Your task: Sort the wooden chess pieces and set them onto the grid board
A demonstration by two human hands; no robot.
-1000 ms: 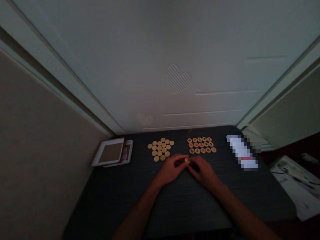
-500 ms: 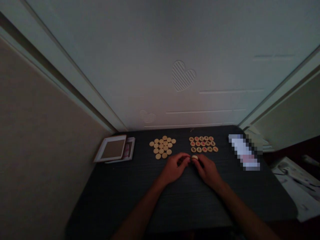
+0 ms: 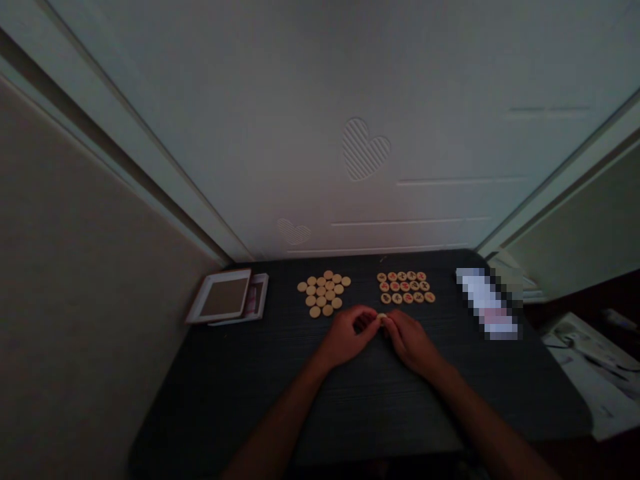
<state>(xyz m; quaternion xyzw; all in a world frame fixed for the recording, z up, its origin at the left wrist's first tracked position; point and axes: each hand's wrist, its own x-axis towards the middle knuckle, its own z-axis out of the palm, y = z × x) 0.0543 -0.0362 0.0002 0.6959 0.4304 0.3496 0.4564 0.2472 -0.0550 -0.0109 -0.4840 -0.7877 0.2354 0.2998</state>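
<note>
Between the fingertips of both my hands is one round wooden xiangqi piece (image 3: 382,317), mostly covered by the fingers. My left hand (image 3: 351,331) pinches it from the left, thumb and forefinger curled into a ring. From the right, my right hand (image 3: 409,338) grips it with closed fingers. Just beyond the right hand, xiangqi pieces with red and dark characters (image 3: 406,287) lie in three rows. Blank-looking pieces (image 3: 321,301) form a loose cluster beyond the left hand, showing no characters.
The dark table (image 3: 380,413) meets a pale panel with embossed hearts (image 3: 365,150). Two shallow boxes (image 3: 225,297) overlap at the table's left. A blurred-out bright object (image 3: 483,300) lies at the right. Beyond the right edge, lower down, is a white surface with cords (image 3: 590,373).
The piece has shifted slightly left, from the right hand's fingertips to between both hands. My right fingers have come closer to the left ones. The laid-out pieces stay as they were.
</note>
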